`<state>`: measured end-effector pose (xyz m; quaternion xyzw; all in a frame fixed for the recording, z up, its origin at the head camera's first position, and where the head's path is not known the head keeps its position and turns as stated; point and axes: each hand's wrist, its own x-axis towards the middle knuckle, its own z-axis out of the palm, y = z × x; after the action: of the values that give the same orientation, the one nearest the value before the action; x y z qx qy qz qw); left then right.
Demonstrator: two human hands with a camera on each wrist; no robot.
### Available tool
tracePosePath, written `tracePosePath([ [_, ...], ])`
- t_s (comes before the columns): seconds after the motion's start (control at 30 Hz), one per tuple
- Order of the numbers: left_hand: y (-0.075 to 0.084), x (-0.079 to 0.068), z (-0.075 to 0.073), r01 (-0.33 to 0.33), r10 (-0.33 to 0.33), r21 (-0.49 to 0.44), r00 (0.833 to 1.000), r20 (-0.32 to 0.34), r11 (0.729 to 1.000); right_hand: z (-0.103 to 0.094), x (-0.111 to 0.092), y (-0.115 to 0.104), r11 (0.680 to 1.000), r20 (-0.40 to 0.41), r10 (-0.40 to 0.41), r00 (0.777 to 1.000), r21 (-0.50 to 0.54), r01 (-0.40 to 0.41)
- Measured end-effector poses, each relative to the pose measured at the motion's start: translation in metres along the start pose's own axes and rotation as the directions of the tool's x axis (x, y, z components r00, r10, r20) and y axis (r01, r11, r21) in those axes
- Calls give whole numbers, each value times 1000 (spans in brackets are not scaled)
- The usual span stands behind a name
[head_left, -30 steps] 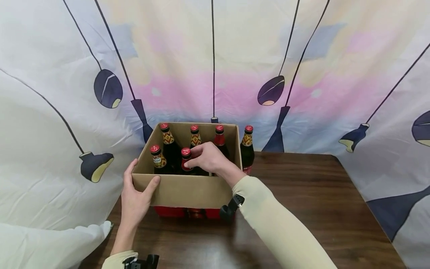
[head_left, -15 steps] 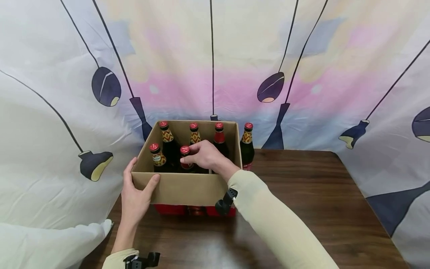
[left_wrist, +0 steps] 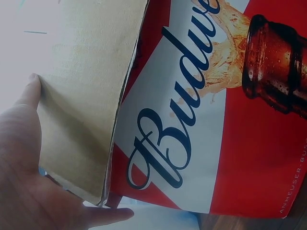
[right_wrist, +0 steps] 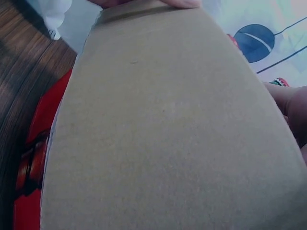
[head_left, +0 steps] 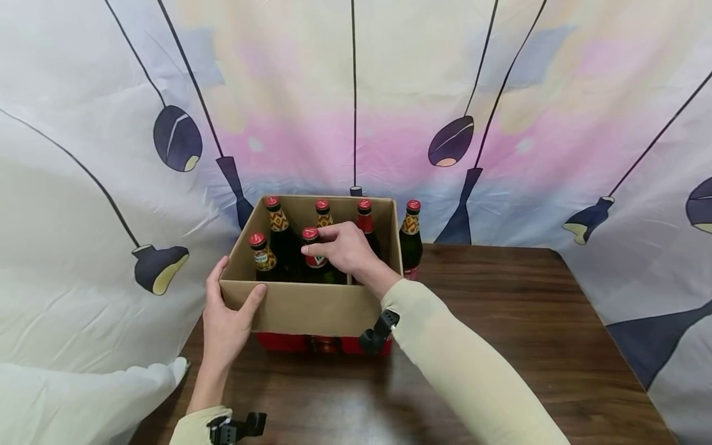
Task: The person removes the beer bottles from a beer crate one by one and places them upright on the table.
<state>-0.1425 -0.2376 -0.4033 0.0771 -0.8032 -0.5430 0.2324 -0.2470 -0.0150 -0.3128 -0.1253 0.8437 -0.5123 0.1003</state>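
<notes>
A cardboard box [head_left: 311, 309] with red printed sides stands on the wooden table, its front flap folded outward and down. Several dark glass bottles with red caps stand inside, among them one with a yellow patterned neck label [head_left: 264, 258]. My right hand [head_left: 347, 250] reaches over the flap and pinches the neck of a red-labelled bottle [head_left: 316, 260] near the front middle. At the front left corner my left hand [head_left: 227, 324] grips the box, thumb over the brown flap [left_wrist: 86, 96]. In the right wrist view, the flap hides most of my right hand [right_wrist: 292, 103].
One more bottle [head_left: 411, 238] stands just outside the box's right side. The dark wooden table [head_left: 500, 327] extends to the right. Behind hangs a curtain [head_left: 311, 93] printed with lamps, and white cloth [head_left: 83, 395] lies at the left edge.
The red-labelled bottle in my right hand has risen a little, and more of its label shows. My left hand keeps its grip on the box corner. The head view has shifted slightly.
</notes>
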Motion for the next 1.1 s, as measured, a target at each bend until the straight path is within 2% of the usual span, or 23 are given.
tracePosePath([
  [0.23,4,1,3,-2,2,0,1000,4,1000,-8,-3,0,990,-75,-70,995,114,78],
  [0.4,5,0,5,-10,10,-4,1000,7,1000,-12,-3,0,965,-134,-97,986,230,126],
  [0.53,4,0,6,-17,17,-5,1000,8,1000,-16,-4,-2,947,-149,-107,983,287,146],
  [0.93,3,1,2,-15,15,12,1000,2,1000,-43,-12,-19,921,-162,-149,975,337,197],
  [1.1,2,-1,-1,1,-1,9,1000,1,1000,-50,-13,-23,922,-169,-164,972,324,213],
])
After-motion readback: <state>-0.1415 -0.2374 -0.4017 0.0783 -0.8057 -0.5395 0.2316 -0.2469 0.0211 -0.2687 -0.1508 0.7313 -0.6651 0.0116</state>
